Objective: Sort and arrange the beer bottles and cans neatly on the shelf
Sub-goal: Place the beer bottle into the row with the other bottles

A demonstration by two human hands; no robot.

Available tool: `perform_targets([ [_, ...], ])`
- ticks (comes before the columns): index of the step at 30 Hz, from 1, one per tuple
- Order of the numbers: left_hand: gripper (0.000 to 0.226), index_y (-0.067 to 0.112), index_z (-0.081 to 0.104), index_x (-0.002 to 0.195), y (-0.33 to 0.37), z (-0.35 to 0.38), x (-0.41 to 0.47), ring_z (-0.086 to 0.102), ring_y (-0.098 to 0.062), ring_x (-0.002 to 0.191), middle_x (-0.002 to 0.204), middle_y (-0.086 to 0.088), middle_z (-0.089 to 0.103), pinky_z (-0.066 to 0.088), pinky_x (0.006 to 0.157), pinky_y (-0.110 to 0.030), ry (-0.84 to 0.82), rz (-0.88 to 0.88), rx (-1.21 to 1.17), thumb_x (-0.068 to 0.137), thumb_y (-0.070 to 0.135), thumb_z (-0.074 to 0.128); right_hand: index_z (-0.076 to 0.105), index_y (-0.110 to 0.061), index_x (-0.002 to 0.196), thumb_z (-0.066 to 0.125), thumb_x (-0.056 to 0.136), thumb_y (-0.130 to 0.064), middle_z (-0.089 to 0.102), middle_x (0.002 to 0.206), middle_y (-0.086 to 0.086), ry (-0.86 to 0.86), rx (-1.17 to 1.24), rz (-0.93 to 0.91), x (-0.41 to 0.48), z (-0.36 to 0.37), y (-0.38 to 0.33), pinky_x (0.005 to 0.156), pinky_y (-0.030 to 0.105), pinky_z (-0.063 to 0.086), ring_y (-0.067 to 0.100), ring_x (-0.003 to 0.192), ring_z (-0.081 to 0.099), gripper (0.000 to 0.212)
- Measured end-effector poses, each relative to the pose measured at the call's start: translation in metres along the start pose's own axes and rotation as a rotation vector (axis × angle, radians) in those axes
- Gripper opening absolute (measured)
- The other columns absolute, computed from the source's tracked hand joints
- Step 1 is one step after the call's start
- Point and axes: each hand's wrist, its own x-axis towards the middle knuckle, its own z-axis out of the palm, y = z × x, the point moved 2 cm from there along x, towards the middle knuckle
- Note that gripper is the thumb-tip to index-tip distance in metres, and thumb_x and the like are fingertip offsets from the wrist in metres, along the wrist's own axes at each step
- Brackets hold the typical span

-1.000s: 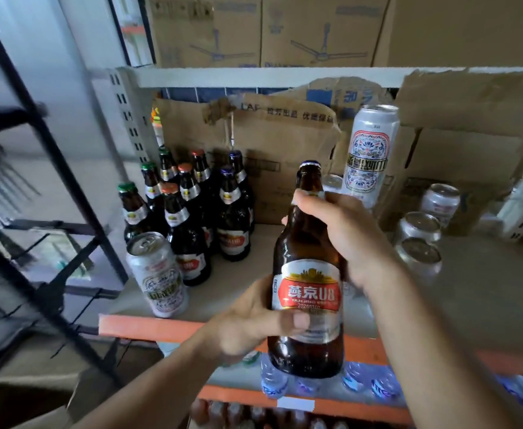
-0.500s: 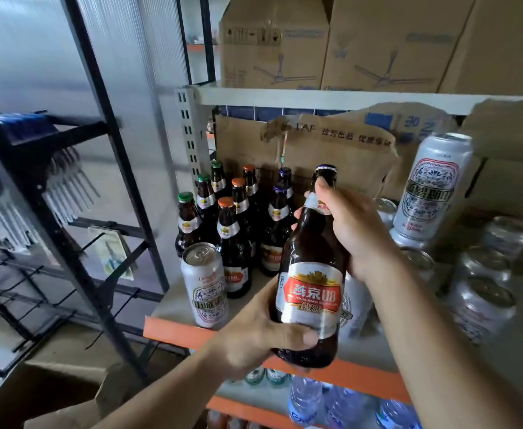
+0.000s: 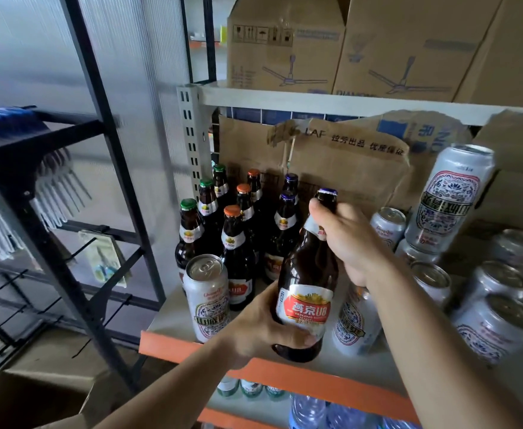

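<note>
Well, the brown beer bottle (image 3: 308, 274) is held in both hands at the front of the shelf (image 3: 167, 346), its base right over the orange rim; whether it touches the board I cannot tell. The left hand (image 3: 260, 329) has its fingers curled round the lower body, thumb lying across the bottom of the red label. The right hand (image 3: 347, 243) has its fingers closed round the neck just under the blue cap.

It is capped glass and looks full, so I would judge it heavy for its size, rigid, smooth enough to slip through a loose grip, and quick to break if knocked against its neighbours. Neck and lower body, where the fingers sit now, seem the sound places to hold. Its long axis runs close to upright, cap uppermost and leaning a little to the right, label facing out.

Just left of the left fingers stands a silver can (image 3: 206, 298), and behind it a cluster of upright bottles (image 3: 232, 243) with green, orange and blue caps. Below the right-hand fingers another can (image 3: 354, 323) stands just beside the held bottle, with more cans (image 3: 495, 326) beyond and a tall can (image 3: 452, 199) perched on some of them. Torn cardboard (image 3: 331, 162) backs it all
</note>
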Motion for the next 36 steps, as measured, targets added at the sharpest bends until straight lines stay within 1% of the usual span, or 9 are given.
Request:
perform_targets([
  [5,0.050,0.019,0.062,0.112,-0.019,-0.007,0.015,0.069,-0.009,0.090,0.095,0.001,0.074,0.055,0.078,-0.022,0.146,-0.094,0.156,0.070,0.003,0.083,0.038,-0.017,0.065,0.059,0.096,-0.037,0.036,0.065,-0.002,0.070,-0.063,-0.008,0.006,0.012,0.011,0.059,0.029,0.033,0.013,0.062,0.037,0.042],
  [8,0.051,0.036,0.060,0.105,-0.038,-0.011,0.018,0.068,-0.015,0.097,0.099,0.001,0.073,0.056,0.089,-0.039,0.277,-0.133,0.235,0.062,0.023,0.084,0.039,-0.019,0.063,0.059,0.097,-0.033,0.037,0.060,-0.008,0.094,-0.089,-0.015,0.007,0.016,0.021,0.056,0.028,0.031,0.010,0.057,0.036,0.042],
  [11,0.058,0.050,0.055,0.105,-0.056,-0.015,0.021,0.069,-0.012,0.098,0.101,0.007,0.073,0.056,0.090,-0.042,0.313,-0.165,0.268,0.056,0.032,0.081,0.051,-0.019,0.070,0.059,0.097,-0.032,0.048,0.066,-0.008,0.088,-0.086,-0.013,0.008,0.021,0.030,0.060,0.026,0.036,0.008,0.063,0.044,0.031],
  [15,0.059,0.037,0.062,0.108,-0.076,-0.022,0.024,0.069,-0.013,0.096,0.100,0.007,0.074,0.056,0.089,-0.045,0.326,-0.262,0.307,0.051,0.036,0.078,0.049,-0.026,0.067,0.059,0.097,-0.026,0.048,0.064,-0.012,0.045,-0.094,-0.036,0.010,0.032,0.040,0.061,0.025,0.035,0.005,0.060,0.045,0.031],
  [20,0.055,0.030,0.064,0.105,-0.088,-0.027,0.022,0.068,-0.011,0.099,0.099,0.007,0.074,0.056,0.090,-0.044,0.360,-0.295,0.338,0.052,0.038,0.073,0.060,-0.017,0.090,0.059,0.097,-0.026,0.059,0.077,-0.006,0.015,-0.133,-0.071,0.012,0.039,0.046,0.067,0.026,0.042,0.006,0.072,0.054,0.012],
  [24,0.050,0.023,0.064,0.101,-0.089,-0.027,0.021,0.066,-0.017,0.105,0.102,-0.002,0.072,0.052,0.093,-0.046,0.392,-0.277,0.302,0.054,0.040,0.072,0.059,-0.015,0.092,0.058,0.097,-0.024,0.059,0.076,0.001,0.001,-0.129,-0.097,0.015,0.047,0.049,0.067,0.027,0.042,0.009,0.068,0.052,0.010],
  [27,0.045,0.021,0.062,0.095,-0.090,-0.028,0.024,0.066,-0.020,0.092,0.088,-0.002,0.070,0.052,0.088,-0.046,0.400,-0.267,0.290,0.056,0.040,0.075,0.057,-0.014,0.091,0.059,0.097,-0.021,0.056,0.074,0.002,0.004,-0.116,-0.109,0.018,0.052,0.052,0.065,0.023,0.042,0.009,0.064,0.050,0.009],
  [30,0.032,0.027,0.058,0.078,-0.087,-0.027,0.024,0.047,-0.015,0.072,0.071,0.005,0.048,0.046,0.070,-0.039,0.410,-0.255,0.249,0.054,0.039,0.075,0.059,-0.013,0.091,0.059,0.097,-0.018,0.057,0.075,0.000,-0.008,-0.107,-0.133,0.021,0.055,0.051,0.060,0.015,0.041,0.005,0.061,0.049,0.008],
  [36,0.040,0.021,0.056,0.089,-0.091,-0.025,0.018,0.040,-0.013,0.072,0.075,0.006,0.040,0.037,0.068,-0.033,0.396,-0.208,0.234,0.058,0.038,0.075,0.062,-0.015,0.100,0.060,0.096,-0.022,0.066,0.082,-0.002,-0.056,-0.188,-0.144,0.023,0.052,0.051,0.061,0.008,0.042,-0.001,0.066,0.056,0.008],
])
